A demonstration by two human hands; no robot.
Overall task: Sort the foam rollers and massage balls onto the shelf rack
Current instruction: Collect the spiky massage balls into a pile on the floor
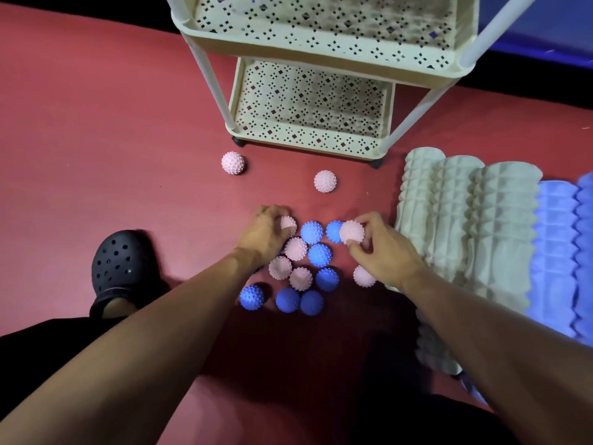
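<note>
We reach down to a heap of bumpy balls on the red floor [96, 123]. Our right hand [382, 252] has its fingers curled round a pink ball [351, 231], holding it just above the heap. Our left hand [263, 232] bends over another pink ball [287, 223] at the heap's far left; we think the fingers grip it, but the hand hides most of it. Blue balls [312, 232] and more pink ones lie mixed between our hands. Two pink balls [233, 162] sit apart, near the cream shelf rack [321, 49]. The gray foam rollers [462, 220] and blue foam rollers [558, 252] lie side by side on the right. A black shoe [118, 264] is on the left.
</note>
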